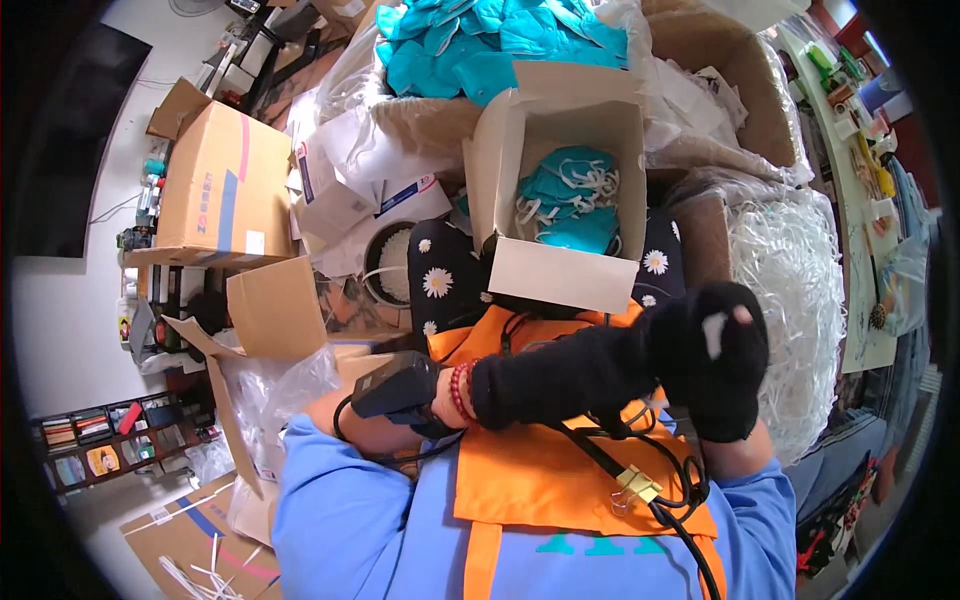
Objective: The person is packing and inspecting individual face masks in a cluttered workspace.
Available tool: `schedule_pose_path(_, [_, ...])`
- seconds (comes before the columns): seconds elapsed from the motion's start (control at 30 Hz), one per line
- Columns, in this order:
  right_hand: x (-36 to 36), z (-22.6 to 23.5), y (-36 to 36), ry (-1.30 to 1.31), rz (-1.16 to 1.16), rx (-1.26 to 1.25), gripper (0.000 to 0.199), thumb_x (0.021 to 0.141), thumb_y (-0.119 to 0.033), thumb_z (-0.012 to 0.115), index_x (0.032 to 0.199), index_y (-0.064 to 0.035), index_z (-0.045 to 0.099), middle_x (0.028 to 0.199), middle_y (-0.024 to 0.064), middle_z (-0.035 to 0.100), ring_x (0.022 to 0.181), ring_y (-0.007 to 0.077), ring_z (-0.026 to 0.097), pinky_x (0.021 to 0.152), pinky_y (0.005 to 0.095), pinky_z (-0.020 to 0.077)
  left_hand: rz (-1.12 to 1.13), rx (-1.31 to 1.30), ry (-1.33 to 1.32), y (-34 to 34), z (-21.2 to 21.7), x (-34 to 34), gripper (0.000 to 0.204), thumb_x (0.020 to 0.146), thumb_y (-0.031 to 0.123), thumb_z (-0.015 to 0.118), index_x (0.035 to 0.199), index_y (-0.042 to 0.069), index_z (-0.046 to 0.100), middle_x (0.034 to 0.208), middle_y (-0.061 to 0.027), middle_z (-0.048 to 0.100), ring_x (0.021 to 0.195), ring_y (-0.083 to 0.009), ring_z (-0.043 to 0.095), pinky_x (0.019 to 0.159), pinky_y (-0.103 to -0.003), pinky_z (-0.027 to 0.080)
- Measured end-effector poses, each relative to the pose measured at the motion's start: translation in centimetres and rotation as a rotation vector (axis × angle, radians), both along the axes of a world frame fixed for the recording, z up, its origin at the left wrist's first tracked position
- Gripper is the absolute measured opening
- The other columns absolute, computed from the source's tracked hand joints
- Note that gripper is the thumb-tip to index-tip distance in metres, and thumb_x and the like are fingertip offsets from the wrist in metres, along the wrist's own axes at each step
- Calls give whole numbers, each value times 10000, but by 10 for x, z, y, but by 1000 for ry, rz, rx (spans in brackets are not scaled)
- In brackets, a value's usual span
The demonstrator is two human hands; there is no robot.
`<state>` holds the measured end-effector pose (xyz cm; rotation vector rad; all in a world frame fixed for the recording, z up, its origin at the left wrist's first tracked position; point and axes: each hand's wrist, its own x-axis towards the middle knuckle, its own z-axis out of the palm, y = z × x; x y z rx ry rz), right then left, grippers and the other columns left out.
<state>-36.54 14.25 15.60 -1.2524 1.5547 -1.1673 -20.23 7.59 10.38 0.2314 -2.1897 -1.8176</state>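
Note:
Both of my hands, in black gloves, meet at the right above my orange apron [580,460]. My left hand [665,345] reaches across my body, its forearm in a long black cuff. My right hand [725,375] is bent up against it. A bare fingertip and a small white patch show among the black, but the fingers blend together, so their grip cannot be made out. Just beyond, an open cardboard box [565,275] rests on my lap, holding several teal face masks [575,185] with white straps.
Ahead stands a plastic-lined carton heaped with teal mask shells [500,45]. White elastic straps [785,310] fill a box at the right. Cartons [225,190] and an opened box with clear plastic [285,385] stand left. A black cable [690,540] with a gold clip hangs over my apron.

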Motion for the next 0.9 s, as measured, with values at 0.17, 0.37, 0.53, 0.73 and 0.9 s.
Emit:
schedule_pose_path(0.17, [-24, 5, 32, -662, 111, 23, 499, 803, -500, 602, 1050, -76, 515, 965, 97, 552, 946, 253, 556, 819, 395, 479, -89, -137, 5, 3, 21, 6, 194, 781, 180, 617, 910, 37, 588, 782, -127, 598, 656, -285, 611, 588, -351, 494])
schedule_pose_path(0.37, [-61, 17, 63, -559, 240, 26, 509, 807, -478, 603, 1090, -61, 531, 997, 117, 567, 962, 251, 570, 844, 386, 481, -67, -236, -29, 18, 43, 21, 179, 779, 188, 614, 876, 40, 587, 769, -112, 594, 645, -284, 607, 575, -357, 491])
schedule_pose_path(0.53, [-121, 30, 96, -182, 96, -34, 474, 842, -435, 571, 1107, -44, 541, 1023, 135, 575, 968, 245, 581, 843, 374, 486, -44, -272, -40, 15, 65, 37, 172, 777, 193, 611, 854, 42, 585, 760, -103, 591, 638, -283, 605, 567, -361, 488])
schedule_pose_path(0.73, [-258, 21, 104, 766, -275, 12, 435, 884, -383, 534, 1128, -23, 552, 1053, 158, 585, 974, 237, 595, 841, 360, 493, 170, -626, -247, 10, 49, 85, 98, 745, 178, 585, 743, 92, 539, 632, -89, 508, 567, -263, 573, 485, -379, 446])
schedule_pose_path(0.9, [-338, 4, 43, 1181, -356, -75, 408, 919, -340, 502, 1145, -6, 561, 1078, 176, 592, 979, 231, 606, 840, 348, 499, 545, -936, -643, -96, -116, 251, 186, 828, 156, 522, 923, 11, 588, 881, -181, 600, 806, -326, 606, 682, -398, 491])
